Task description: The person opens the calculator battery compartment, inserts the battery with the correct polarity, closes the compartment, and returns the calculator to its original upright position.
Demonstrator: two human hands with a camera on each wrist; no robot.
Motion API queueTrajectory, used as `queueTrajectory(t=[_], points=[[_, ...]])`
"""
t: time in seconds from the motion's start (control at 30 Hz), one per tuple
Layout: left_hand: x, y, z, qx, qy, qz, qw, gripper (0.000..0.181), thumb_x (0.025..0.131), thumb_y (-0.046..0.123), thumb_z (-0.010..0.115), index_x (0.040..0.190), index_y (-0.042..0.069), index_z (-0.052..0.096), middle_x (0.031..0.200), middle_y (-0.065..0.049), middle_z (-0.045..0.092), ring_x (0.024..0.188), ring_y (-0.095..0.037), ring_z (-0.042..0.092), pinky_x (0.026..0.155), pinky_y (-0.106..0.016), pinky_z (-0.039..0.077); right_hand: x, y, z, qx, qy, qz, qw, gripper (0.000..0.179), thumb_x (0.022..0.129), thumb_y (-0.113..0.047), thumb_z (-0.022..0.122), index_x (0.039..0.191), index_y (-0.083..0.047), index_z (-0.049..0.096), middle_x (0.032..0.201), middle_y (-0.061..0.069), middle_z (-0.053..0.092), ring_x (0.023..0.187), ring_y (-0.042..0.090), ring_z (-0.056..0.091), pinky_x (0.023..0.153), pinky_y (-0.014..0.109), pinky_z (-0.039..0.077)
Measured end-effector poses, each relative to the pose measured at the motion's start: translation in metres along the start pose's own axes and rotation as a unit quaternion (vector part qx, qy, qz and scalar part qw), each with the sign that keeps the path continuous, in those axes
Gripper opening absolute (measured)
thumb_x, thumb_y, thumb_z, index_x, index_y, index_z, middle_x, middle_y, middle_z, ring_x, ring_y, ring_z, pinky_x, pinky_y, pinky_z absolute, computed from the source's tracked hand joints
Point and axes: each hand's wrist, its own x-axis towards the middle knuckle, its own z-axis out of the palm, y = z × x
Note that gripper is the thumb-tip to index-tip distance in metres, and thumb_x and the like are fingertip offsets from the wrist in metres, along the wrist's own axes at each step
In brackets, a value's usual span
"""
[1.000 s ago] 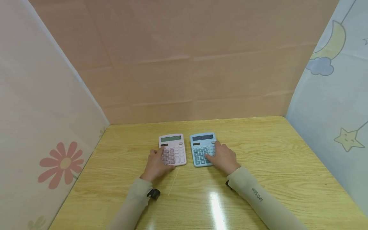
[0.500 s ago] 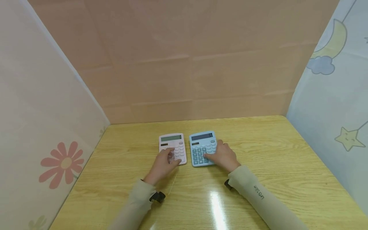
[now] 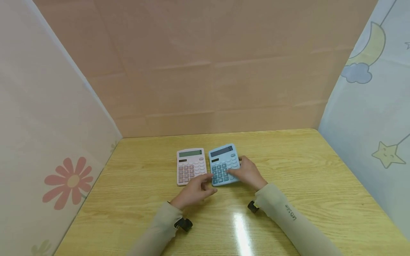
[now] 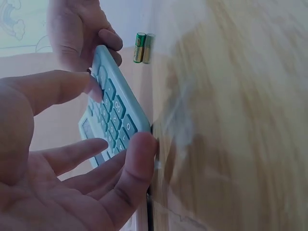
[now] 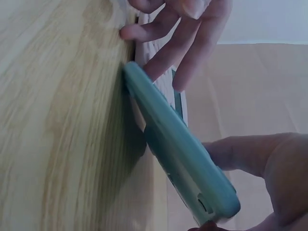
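Observation:
A blue calculator (image 3: 221,169) is tilted in the head view, its right side raised off the table. My right hand (image 3: 250,174) grips that right side, thumb on the front and fingers behind. My left hand (image 3: 193,192) has its fingers spread around the calculator's lower left corner; in the left wrist view a fingertip (image 4: 142,149) lies by its edge. Whether it touches is hard to tell. Flat on the table to the left lies a pink calculator (image 3: 185,172), its lower right corner covered by my left hand.
The wooden table (image 3: 304,177) has a pinkish-brown sheet (image 3: 211,71) behind it and pale patterned sheets at both sides. A green-and-gold battery (image 4: 139,47) appears beyond the blue calculator in the left wrist view, with a paler copy beside it, perhaps a reflection.
My left hand has moved right, from the pink calculator to the blue one's lower left corner. My right hand has lifted the blue calculator's right side and turned it slightly anticlockwise.

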Motion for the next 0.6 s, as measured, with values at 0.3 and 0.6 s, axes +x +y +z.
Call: queueTrajectory(t=[0.3,0.6], points=[[0.002,0.002,0.001,-0.053,0.008,-0.031,0.9981,0.061,0.097,0.040,0.065,0.146,0.008,0.049,0.135,-0.015,0.060,0.102,-0.021,0.063,0.078,-0.032,0.056,-0.008,-0.009,0.000,0.025,0.022,-0.014,0.9994,0.062,0.091,-0.025,0.064,0.141,0.004,0.044,0.098,0.014,0.063,0.078,0.021,0.060,0.062,0.029,0.049],[0.004,0.007,-0.002,-0.168,0.017,-0.024,0.9854,0.062,0.104,0.044,0.052,0.154,0.011,0.037,0.146,-0.019,0.048,0.102,-0.035,0.067,0.086,-0.043,0.058,-0.030,-0.027,0.002,0.037,0.026,-0.054,0.9976,0.058,0.090,-0.023,0.064,0.140,0.001,0.047,0.091,0.011,0.065,0.068,0.017,0.063,0.054,0.030,0.049]])
